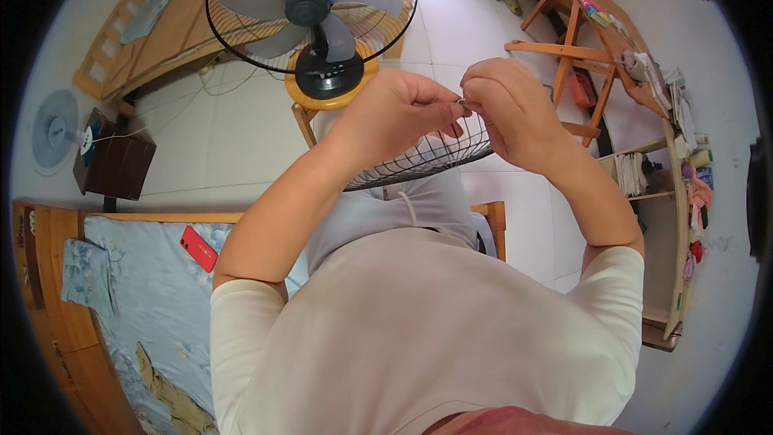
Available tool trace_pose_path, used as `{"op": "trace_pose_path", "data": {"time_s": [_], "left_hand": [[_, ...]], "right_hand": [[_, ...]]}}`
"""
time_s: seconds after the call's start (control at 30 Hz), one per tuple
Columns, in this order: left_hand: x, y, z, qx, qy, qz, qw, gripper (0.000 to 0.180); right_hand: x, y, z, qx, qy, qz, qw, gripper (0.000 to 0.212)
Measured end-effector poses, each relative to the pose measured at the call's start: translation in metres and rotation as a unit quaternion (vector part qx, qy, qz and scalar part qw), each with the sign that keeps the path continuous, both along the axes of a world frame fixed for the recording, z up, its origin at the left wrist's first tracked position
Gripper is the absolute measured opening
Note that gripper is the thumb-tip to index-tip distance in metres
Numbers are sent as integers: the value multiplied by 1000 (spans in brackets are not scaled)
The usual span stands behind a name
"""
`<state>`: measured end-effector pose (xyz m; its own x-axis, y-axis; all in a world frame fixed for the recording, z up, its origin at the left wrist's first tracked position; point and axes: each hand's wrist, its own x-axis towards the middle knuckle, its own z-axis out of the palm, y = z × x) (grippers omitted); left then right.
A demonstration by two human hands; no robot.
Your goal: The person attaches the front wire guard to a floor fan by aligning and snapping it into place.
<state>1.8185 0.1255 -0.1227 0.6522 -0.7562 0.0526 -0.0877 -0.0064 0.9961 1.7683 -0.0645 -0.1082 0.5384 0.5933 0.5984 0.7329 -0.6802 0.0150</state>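
A black wire fan guard point(431, 157) stands tilted over my lap, its upper part hidden behind my hands. My left hand point(394, 117) is closed in a pinch above it, thumb and fingers together. My right hand point(511, 109) also pinches, fingertips meeting those of the left. Between them shows a small thing, too tiny to name. Beyond my hands, an electric fan point(307, 8) faces me with its grey blades bare in front and a wire cage behind them. Its black base point(328, 76) rests on a yellow wooden stool point(302, 105).
To my left, a bed point(153, 290) with blue bedding bears a red phone point(199, 248). A brown box-like cabinet point(121, 157) stands beyond it. A folding wooden table point(568, 56) and a shelf unit point(656, 217) line the right wall. A cord point(173, 113) trails across the tiled floor.
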Motion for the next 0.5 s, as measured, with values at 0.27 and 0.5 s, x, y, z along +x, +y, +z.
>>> {"op": "trace_pose_path", "data": {"time_s": [0.27,0.5], "left_hand": [[-2,-7,-5,71,-98,3,993,13],[4,-15,-7,76,-56,5,996,15]], "right_hand": [[-3,2,5,138,313,-73,937,4],[5,-9,16,200,487,-100,845,6]]}}
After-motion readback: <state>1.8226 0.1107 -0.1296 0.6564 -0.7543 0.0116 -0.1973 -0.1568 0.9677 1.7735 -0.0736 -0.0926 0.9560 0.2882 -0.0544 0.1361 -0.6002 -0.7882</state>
